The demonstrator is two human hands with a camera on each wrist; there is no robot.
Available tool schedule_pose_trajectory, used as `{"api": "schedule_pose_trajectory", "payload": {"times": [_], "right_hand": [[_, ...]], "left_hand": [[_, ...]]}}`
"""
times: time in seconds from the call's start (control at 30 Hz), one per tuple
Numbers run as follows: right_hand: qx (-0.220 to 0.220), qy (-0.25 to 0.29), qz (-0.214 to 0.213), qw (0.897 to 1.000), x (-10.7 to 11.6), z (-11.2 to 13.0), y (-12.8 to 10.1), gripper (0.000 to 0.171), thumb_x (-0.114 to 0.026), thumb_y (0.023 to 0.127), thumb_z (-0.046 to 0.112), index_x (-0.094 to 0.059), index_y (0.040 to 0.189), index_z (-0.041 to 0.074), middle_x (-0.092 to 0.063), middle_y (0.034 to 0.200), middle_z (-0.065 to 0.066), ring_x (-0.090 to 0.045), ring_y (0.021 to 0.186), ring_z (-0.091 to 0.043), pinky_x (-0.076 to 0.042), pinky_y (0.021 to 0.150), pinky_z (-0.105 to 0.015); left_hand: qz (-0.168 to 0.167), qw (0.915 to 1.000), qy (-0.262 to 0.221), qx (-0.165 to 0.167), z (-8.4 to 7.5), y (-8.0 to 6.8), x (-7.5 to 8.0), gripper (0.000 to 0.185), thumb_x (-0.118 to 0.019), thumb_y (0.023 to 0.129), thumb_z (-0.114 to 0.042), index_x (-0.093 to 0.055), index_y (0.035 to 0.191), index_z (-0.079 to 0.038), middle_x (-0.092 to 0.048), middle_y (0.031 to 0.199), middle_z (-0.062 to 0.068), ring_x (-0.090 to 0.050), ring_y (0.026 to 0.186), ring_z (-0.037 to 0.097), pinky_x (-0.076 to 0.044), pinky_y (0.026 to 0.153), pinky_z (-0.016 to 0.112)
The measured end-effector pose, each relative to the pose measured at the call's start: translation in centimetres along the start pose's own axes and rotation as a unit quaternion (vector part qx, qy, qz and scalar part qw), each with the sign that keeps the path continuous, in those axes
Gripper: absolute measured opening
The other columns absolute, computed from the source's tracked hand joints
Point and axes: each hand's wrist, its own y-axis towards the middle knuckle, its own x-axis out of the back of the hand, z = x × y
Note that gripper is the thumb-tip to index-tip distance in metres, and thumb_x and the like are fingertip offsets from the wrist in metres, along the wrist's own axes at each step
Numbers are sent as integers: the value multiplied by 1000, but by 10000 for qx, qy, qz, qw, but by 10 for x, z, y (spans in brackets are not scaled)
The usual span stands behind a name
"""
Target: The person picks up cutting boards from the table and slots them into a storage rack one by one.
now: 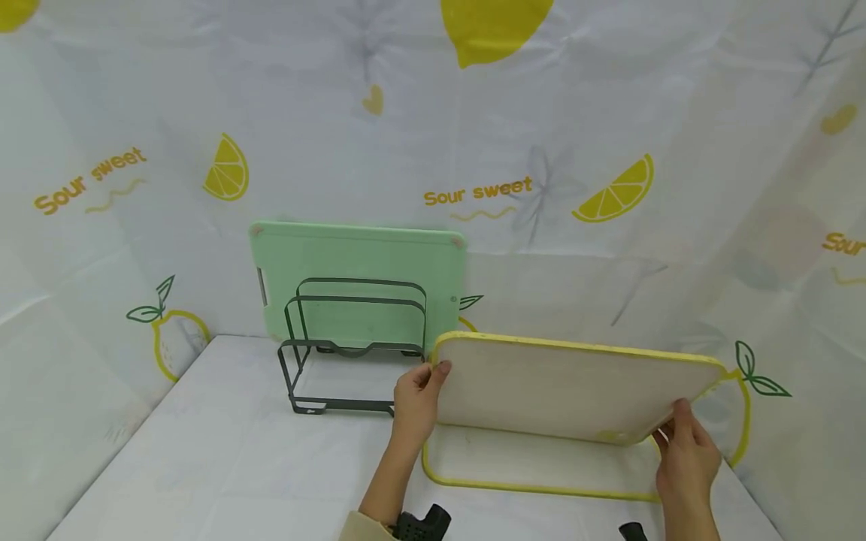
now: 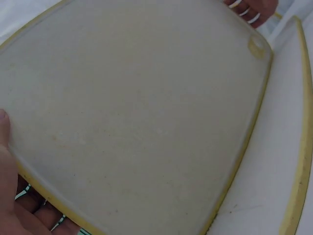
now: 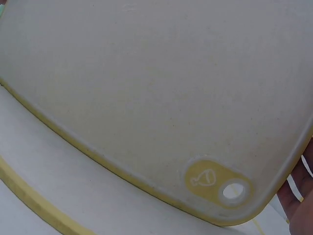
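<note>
A white cutting board with a yellow rim (image 1: 568, 387) is held up at a tilt between both hands. My left hand (image 1: 416, 402) grips its left edge, with the thumb on the near face and the fingers behind. On the lower right corner, my right hand (image 1: 686, 458) holds the edge the same way. That corner has a yellow patch (image 3: 198, 177) with a round hole, plain in the right wrist view. Beneath the raised board lies a second yellow-rimmed white board (image 1: 541, 460), flat on the table and partly covered from view.
Left of the boards stands a dark wire rack (image 1: 358, 405). A green cutting board (image 1: 358, 255) is upright at its back, near the wall sheet (image 1: 325, 150) printed with lemons. A white cover (image 1: 223, 466) lies over the table.
</note>
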Motion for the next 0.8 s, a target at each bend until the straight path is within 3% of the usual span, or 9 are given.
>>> {"api": "schedule_pose_trajectory", "payload": {"times": [0.3, 0.53, 0.8], "right_hand": [[137, -293, -50, 9995, -3, -2, -1, 12, -77, 90, 28, -82, 83, 20, -70, 61, 3, -66, 61, -5, -52, 58, -18], [88, -339, -44, 9994, -6, 0, -1, 17, -75, 92, 26, -81, 77, 19, -68, 59, 3, -64, 60, -5, -51, 56, -18], [17, -537, -48, 9985, -3, 1, -1, 13, -77, 90, 27, -82, 80, 20, -72, 72, 13, -64, 72, 3, -50, 63, -12]], "left_hand": [[101, 9998, -111, 87, 12, 7, 7, 28, -67, 98, -25, -75, 86, -1, -67, 77, 14, -54, 67, 9, -46, 60, 20], [-65, 9999, -96, 124, 6, 6, 8, 25, -69, 97, -23, -77, 86, -2, -57, 68, 7, -46, 61, 6, -39, 55, 20], [38, 9999, 136, 91, 4, 7, 11, 38, -69, 97, -28, -70, 72, 0, -47, 58, -1, -44, 53, 5, -36, 48, 19]]}}
